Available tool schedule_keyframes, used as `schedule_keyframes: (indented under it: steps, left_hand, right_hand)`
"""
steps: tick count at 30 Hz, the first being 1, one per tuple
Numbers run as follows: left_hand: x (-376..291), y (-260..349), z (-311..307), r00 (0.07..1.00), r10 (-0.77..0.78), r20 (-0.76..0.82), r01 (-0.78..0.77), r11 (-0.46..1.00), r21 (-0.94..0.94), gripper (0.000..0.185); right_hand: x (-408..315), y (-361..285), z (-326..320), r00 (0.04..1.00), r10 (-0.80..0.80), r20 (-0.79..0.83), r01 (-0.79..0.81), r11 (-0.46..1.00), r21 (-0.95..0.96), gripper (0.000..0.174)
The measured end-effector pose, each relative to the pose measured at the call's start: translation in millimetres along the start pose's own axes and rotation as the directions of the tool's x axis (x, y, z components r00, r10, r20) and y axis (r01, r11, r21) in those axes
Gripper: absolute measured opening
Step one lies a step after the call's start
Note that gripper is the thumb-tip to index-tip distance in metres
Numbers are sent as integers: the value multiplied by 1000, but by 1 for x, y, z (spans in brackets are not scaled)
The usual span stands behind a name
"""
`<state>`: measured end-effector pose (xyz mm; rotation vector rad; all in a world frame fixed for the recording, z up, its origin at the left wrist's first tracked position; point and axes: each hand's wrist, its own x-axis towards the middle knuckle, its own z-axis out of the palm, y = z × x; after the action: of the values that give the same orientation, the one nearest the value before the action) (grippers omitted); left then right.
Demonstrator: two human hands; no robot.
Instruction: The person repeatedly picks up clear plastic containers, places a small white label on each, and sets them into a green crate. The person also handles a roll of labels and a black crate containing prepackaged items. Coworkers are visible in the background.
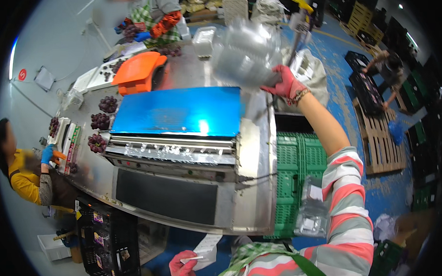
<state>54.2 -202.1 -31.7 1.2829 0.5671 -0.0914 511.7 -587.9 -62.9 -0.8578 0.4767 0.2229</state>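
My right hand [288,85], in a pink glove, reaches across the steel table [254,197] to its far right corner. Its fingers are closed on blurred clear plastic containers [247,53], which look stacked. Low in the view, my left hand [183,265], also pink-gloved, pinches a strip of white labels [207,249] that bears print. Between my hands stands a film wrapping machine [169,150] with a blue top cover [181,111] and a dark front plate [166,196]. Bunches of red grapes [100,121] lie along its left side.
An orange plastic bin [139,73] and a white tray [204,41] sit behind the machine. Green crates [297,155] adjoin the table's right edge; a black crate [108,240] stands at front left. Co-workers [31,175] work at the left, at the back and by a pallet [383,143].
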Motion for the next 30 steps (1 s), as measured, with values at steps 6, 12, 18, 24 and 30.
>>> schedule_keyframes:
  steps: [6, 12, 18, 24, 30]
  left_hand:
    - [-14, -4, 45, 955, 190, 228, -215, 972, 93, 16]
    - [-58, -27, 84, 980, 118, 158, -129, 990, 64, 11]
    - [-99, -50, 100, 985, 91, 149, -108, 987, 116, 16]
    - [-122, -71, 116, 985, 38, 166, -42, 999, 18, 15]
    - [-131, -72, 138, 977, -110, 182, 94, 991, 96, 19]
  right_hand:
    - [-122, -20, 9, 795, 258, 549, -338, 940, 47, 53]
    - [-258, 59, -55, 738, 289, 610, -360, 933, -7, 46]
    - [-379, 90, -186, 879, 319, 354, -359, 932, 54, 46]
    - [-349, 84, -302, 980, -67, 188, 82, 994, -72, 46]
    - [-169, 126, -341, 966, -93, -241, -12, 917, -398, 59]
